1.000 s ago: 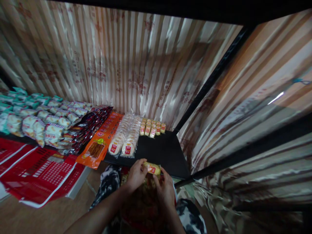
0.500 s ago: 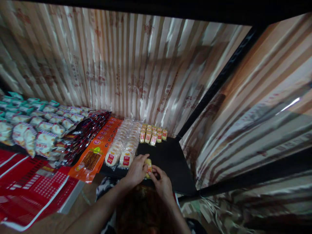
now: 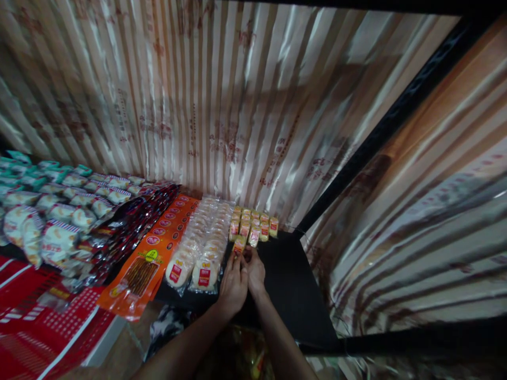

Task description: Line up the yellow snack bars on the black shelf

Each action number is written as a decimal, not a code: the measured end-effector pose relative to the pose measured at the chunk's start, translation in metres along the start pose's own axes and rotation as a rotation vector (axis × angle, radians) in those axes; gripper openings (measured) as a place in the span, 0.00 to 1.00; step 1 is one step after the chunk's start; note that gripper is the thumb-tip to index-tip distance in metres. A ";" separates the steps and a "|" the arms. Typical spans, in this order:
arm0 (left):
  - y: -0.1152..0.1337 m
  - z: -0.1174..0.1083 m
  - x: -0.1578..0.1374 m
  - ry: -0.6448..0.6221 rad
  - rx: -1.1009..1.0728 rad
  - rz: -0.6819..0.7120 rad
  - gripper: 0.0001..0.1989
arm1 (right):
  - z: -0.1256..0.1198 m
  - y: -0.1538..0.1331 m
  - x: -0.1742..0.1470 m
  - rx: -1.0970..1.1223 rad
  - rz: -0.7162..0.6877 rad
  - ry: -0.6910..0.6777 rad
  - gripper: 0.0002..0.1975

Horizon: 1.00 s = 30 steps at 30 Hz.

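both hands are out over the black shelf [image 3: 289, 285], side by side and touching. the left hand [image 3: 233, 282] has its fingers [image 3: 236, 262] drawn together and pinched on a small yellow snack packet [image 3: 238, 245]; the right hand [image 3: 255, 272] lies just beside it with its fingertips [image 3: 249, 254] closed on the same packet's near edge, so the packet is clamped between the two sets of fingertips, with no gap showing between the fingers.

the packet is small and oblong, yellow-orange with a red label patch, its wrapper a little shiny. it sits just ahead of the fingertips, at the near end of the rows of matching yellow packets [image 3: 253, 224], touching or almost touching the nearest of them; which, the blur does not let me tell. to the left of the fingers lie rows of clear-wrapped round pale cakes [image 3: 200, 248], then a line of orange packets [image 3: 154, 248], well apart from the hands.

half a second ago the hands held the packet nearer the shelf's front edge, well short of the yellow rows; a second ago they held it lying crosswise above the lap, clear of the shelf. since then both arms have stretched forward and the packet has turned lengthwise and reached the rows.
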State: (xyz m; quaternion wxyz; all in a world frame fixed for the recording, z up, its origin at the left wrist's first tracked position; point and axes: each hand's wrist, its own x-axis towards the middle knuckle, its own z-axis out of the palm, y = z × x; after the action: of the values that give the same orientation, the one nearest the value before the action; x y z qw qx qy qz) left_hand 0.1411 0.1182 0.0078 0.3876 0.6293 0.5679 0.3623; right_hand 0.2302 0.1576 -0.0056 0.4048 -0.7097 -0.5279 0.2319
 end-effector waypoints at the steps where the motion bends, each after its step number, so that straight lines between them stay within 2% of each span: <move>1: -0.002 0.002 0.005 0.000 -0.025 -0.028 0.24 | 0.003 -0.001 0.004 0.001 -0.006 0.006 0.13; 8: -0.010 0.006 0.027 0.048 -0.155 -0.160 0.26 | 0.017 -0.005 0.020 -0.089 -0.064 0.030 0.09; 20: -0.020 0.017 0.039 0.112 -0.183 -0.110 0.24 | 0.029 0.013 0.019 -0.028 -0.215 0.088 0.13; 26: -0.018 0.015 0.034 0.088 -0.166 -0.090 0.22 | 0.027 0.015 0.011 0.019 -0.193 0.146 0.15; 30: -0.009 0.006 0.015 0.103 -0.117 -0.037 0.19 | 0.016 0.015 -0.015 0.075 -0.120 0.159 0.19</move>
State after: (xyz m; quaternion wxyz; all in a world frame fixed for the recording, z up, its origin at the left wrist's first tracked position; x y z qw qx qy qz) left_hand 0.1440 0.1335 -0.0026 0.4007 0.5755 0.5764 0.4196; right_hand 0.2211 0.1475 -0.0285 0.4846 -0.6775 -0.5266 0.1699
